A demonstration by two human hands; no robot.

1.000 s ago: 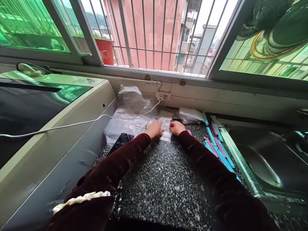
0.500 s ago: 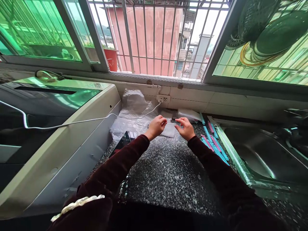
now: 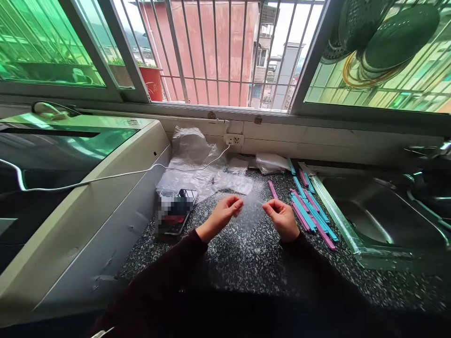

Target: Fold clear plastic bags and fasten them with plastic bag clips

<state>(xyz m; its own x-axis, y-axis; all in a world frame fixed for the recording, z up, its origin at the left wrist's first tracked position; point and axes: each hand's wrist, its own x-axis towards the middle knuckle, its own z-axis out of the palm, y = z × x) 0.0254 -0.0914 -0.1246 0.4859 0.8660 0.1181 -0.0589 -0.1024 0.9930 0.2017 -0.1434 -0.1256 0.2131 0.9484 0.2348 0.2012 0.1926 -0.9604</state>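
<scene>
A small clear plastic bag [image 3: 249, 210] is stretched between my two hands above the speckled counter [image 3: 246, 267]. My left hand [image 3: 225, 211] pinches its left edge between thumb and fingers. On the opposite side, my right hand [image 3: 281, 217] is closed on its other edge. Right of my right hand lie several flat pink and blue strips [image 3: 312, 211], with a lone pink strip [image 3: 272, 189] just behind the hand. A heap of clear plastic bags [image 3: 197, 169] spreads out behind my left hand. One stack of clear bags [image 3: 271, 163] rests against the wall.
A phone [image 3: 178, 213] lies left of my left hand. A white cable [image 3: 141, 170] runs from the wall socket [image 3: 234, 139] over a washing machine [image 3: 116, 159]. On the right is a metal sink [image 3: 380, 211]. A barred window spans the back.
Both hands have come nearer to me, bringing the clear bag off the pile area. The view has shifted slightly, and the lone pink strip now shows.
</scene>
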